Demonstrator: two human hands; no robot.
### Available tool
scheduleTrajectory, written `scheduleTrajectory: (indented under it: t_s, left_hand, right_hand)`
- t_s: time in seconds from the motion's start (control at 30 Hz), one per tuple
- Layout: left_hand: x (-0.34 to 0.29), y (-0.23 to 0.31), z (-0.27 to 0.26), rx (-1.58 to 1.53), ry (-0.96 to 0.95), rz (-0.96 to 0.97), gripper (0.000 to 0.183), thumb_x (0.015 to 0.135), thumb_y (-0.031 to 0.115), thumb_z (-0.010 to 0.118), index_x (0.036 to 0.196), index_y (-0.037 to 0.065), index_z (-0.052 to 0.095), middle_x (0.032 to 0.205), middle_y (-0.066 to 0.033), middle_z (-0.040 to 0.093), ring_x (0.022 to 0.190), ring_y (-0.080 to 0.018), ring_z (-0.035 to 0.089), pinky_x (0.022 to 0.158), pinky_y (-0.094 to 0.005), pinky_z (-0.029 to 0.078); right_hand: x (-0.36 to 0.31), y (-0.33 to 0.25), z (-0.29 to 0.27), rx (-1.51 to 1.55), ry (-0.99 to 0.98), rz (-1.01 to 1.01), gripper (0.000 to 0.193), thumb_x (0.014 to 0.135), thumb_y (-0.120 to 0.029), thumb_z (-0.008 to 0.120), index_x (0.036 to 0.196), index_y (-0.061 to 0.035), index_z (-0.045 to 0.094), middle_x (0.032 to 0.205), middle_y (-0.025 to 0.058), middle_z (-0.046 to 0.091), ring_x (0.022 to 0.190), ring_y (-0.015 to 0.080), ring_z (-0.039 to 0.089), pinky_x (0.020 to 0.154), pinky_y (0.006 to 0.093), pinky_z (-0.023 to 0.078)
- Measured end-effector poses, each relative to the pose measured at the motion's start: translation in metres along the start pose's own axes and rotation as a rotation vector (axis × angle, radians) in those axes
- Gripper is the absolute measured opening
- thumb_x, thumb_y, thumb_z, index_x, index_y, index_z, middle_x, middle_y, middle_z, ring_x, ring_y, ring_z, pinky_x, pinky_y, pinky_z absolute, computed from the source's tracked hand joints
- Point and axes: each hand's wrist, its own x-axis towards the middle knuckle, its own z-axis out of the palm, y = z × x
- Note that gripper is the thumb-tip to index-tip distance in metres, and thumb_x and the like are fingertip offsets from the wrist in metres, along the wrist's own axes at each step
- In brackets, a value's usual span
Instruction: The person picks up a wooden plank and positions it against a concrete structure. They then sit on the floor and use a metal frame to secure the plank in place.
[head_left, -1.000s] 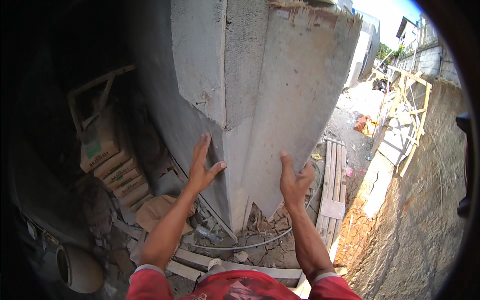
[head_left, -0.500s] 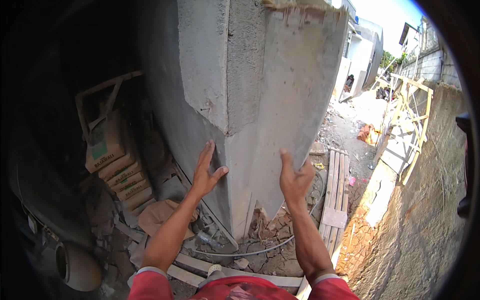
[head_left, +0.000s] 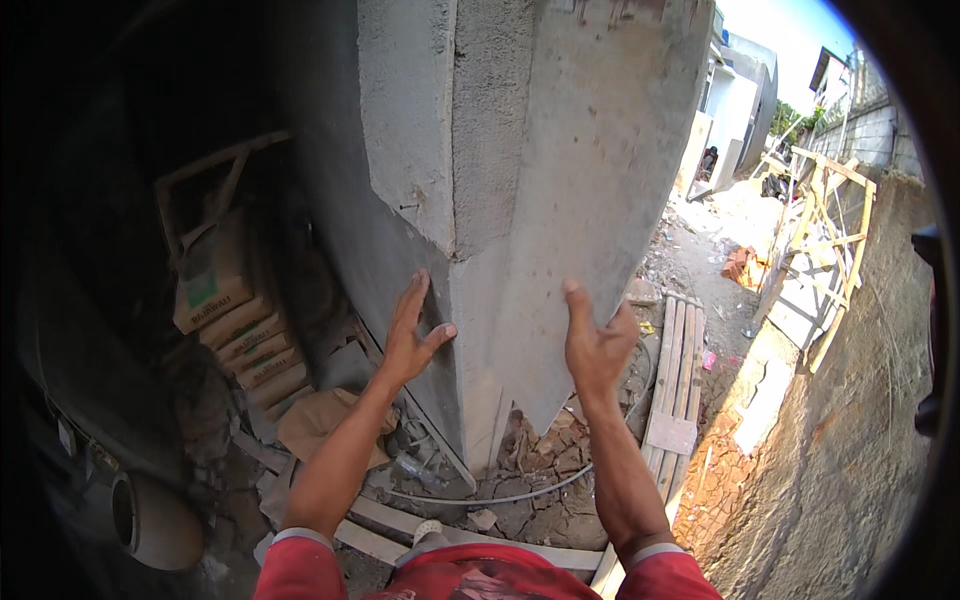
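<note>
A grey concrete column corner (head_left: 490, 130), with a rough cement strip and a nail in its left face, rises in front of me. A tall, smooth grey panel (head_left: 590, 190) covers its right side, its bottom end jagged. My left hand (head_left: 412, 335) is open, fingers stretched up along the shaded left face and thumb toward the corner. At the panel's right edge is my right hand (head_left: 600, 345), thumb on the front face. Its other fingers bend around the edge and are partly hidden.
Stacked cement bags (head_left: 240, 320) lie in shadow at left, near a round clay-coloured pot (head_left: 155, 520). Wooden slats (head_left: 675, 380) lie along the right. Beyond are a timber frame (head_left: 830, 250), red bricks (head_left: 742, 268) and a rough wall (head_left: 850, 440). A thin hose (head_left: 520, 500) curves across the cracked ground.
The view has shifted slightly, and the panel's top end has left the picture. Both hands keep nearly the same places at the column and panel.
</note>
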Motion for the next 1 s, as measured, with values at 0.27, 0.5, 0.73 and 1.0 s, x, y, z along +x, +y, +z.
scheduleTrajectory:
  t_s: [0.27, 0.5, 0.73, 1.0]
  left_hand:
    - [0.002, -0.005, 0.004, -0.034, 0.008, 0.009, 0.09, 0.084, 0.03, 0.078, 0.157, 0.008, 0.03, 0.159, -0.0211, 0.032, 0.147, -0.037, 0.031, 0.114, -0.0444, 0.036]
    - [0.001, -0.001, 0.003, -0.04, -0.002, -0.037, 0.089, 0.084, 0.025, 0.079, 0.157, 0.008, 0.03, 0.159, -0.0202, 0.033, 0.145, -0.0357, 0.034, 0.113, -0.0441, 0.038]
    - [0.001, -0.002, 0.005, -0.037, -0.006, -0.024, 0.088, 0.086, 0.029, 0.079, 0.156, 0.008, 0.031, 0.159, -0.0198, 0.032, 0.148, -0.0354, 0.031, 0.114, -0.0445, 0.037]
    - [0.002, -0.005, 0.005, -0.022, -0.014, -0.021, 0.09, 0.087, 0.039, 0.077, 0.156, 0.004, 0.031, 0.16, -0.0206, 0.031, 0.148, -0.0356, 0.031, 0.116, -0.044, 0.033]
  right_hand:
    - [-0.01, -0.018, 0.006, -0.046, 0.009, -0.013, 0.028, 0.092, -0.011, 0.069, 0.112, 0.0086, 0.067, 0.097, 0.0177, 0.074, 0.091, 0.0228, 0.072, 0.08, 0.0324, 0.053]
    - [0.028, -0.01, -0.001, 0.009, -0.024, 0.048, 0.026, 0.092, -0.014, 0.068, 0.104, 0.0087, 0.069, 0.088, 0.0176, 0.075, 0.081, 0.0212, 0.072, 0.075, 0.0331, 0.054]
    - [-0.002, 0.005, 0.008, -0.113, -0.007, -0.112, 0.018, 0.09, -0.014, 0.07, 0.096, 0.0019, 0.066, 0.082, 0.0188, 0.068, 0.071, 0.0355, 0.068, 0.066, 0.039, 0.052]
    - [0.009, 0.0, 0.0, 0.036, -0.027, 0.023, 0.023, 0.091, -0.014, 0.07, 0.101, 0.006, 0.069, 0.083, 0.0178, 0.072, 0.076, 0.0242, 0.072, 0.07, 0.0348, 0.053]
